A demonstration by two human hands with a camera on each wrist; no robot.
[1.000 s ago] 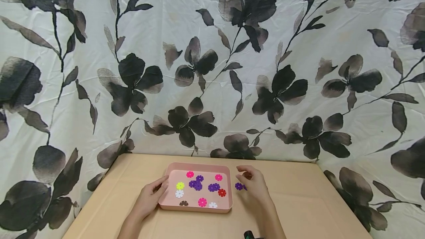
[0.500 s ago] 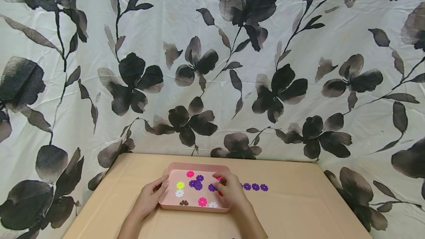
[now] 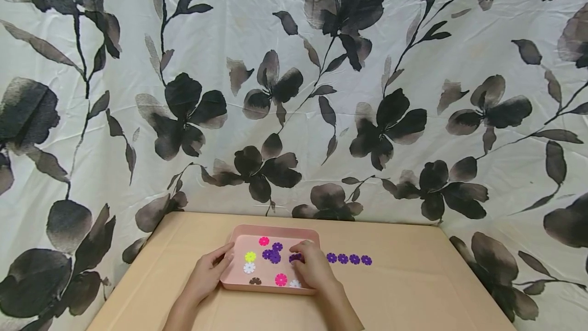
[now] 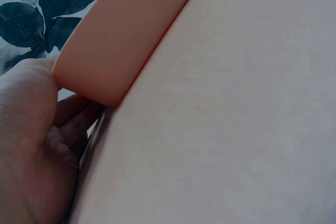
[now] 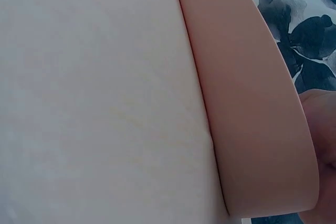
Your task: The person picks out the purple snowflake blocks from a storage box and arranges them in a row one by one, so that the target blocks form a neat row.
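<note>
A pink tray [image 3: 268, 288] holds small flower pieces: pink [image 3: 280, 280], yellow [image 3: 250, 257], white [image 3: 249, 268], brown [image 3: 254, 281] and several purple [image 3: 274, 257]. My left hand [image 3: 205, 275] grips its left edge; the left wrist view has the hand [image 4: 31, 140] at the tray's corner [image 4: 126, 30]. Over the tray's right side, my right hand [image 3: 317, 269] has thumb and index finger apart around purple pieces [image 3: 295, 257]; contact is unclear. The tray wall [image 5: 252, 103] mostly hides that hand [image 5: 321, 140] in the right wrist view.
Several purple flower pieces [image 3: 354, 259] lie in a row on the tan tabletop [image 3: 413, 280], right of the tray. Behind the table's back edge hangs a white cloth [image 3: 321, 132] with dark floral print.
From beside the purple row, my right hand has moved left over the tray, uncovering the row and hiding the pink and red pieces on the tray's right side. The left hand keeps its grip.
</note>
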